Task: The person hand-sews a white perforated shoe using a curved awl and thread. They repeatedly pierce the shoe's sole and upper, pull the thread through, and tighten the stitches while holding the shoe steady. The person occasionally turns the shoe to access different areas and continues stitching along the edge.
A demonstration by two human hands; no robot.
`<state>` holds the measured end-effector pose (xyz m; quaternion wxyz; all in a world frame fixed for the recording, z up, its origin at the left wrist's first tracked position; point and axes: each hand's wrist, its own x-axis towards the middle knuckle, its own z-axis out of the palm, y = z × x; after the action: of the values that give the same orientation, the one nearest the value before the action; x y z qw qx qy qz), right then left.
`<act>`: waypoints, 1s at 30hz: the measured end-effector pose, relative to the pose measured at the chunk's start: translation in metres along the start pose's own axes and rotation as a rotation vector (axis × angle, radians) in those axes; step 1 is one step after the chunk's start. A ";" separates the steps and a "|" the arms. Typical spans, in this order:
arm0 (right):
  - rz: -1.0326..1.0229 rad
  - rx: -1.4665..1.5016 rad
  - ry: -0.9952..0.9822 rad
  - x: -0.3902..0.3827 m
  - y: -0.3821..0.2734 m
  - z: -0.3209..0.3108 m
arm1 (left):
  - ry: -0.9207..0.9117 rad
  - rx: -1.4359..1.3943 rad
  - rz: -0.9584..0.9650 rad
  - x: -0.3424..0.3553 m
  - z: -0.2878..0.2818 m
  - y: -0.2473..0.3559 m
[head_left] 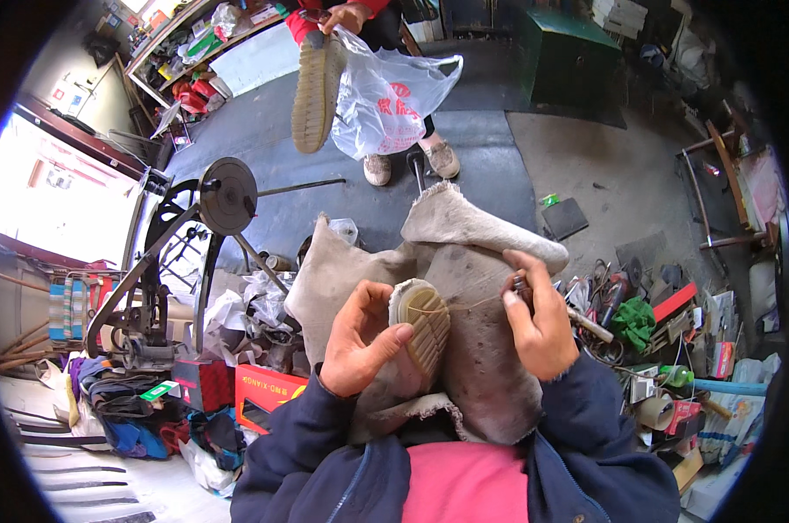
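Observation:
My left hand grips a shoe with a pale, grooved rubber sole turned up, resting over a stained grey-beige canvas across my lap. A thin tan thread runs from the sole toward my right hand. That hand's fingers are curled around a small dark metal tool, too small to identify clearly, just to the right of the shoe.
A person stands opposite, holding another shoe and a translucent plastic bag. A black iron machine with a handwheel stands left. Piles of scraps and boxes lie left, tools right, and a green metal chest behind.

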<state>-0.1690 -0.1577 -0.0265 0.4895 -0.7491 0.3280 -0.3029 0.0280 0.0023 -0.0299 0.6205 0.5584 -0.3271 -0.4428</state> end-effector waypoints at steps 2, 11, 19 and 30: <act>-0.215 -0.089 -0.169 -0.013 -0.008 0.000 | -0.008 -0.014 0.000 0.001 0.000 -0.003; -0.155 0.275 -0.333 -0.046 -0.011 0.030 | -0.063 -0.055 0.022 0.005 -0.001 -0.003; -0.159 0.244 -0.389 -0.037 -0.014 0.028 | -0.107 -0.076 0.002 0.005 -0.002 -0.002; -0.128 0.234 -0.397 -0.035 -0.024 0.018 | -0.164 -0.054 -0.040 0.011 0.001 -0.001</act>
<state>-0.1714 -0.1126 -0.0146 0.6078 -0.7513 0.1397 -0.2160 0.0309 -0.0080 -0.0316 0.5975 0.5099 -0.3535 -0.5080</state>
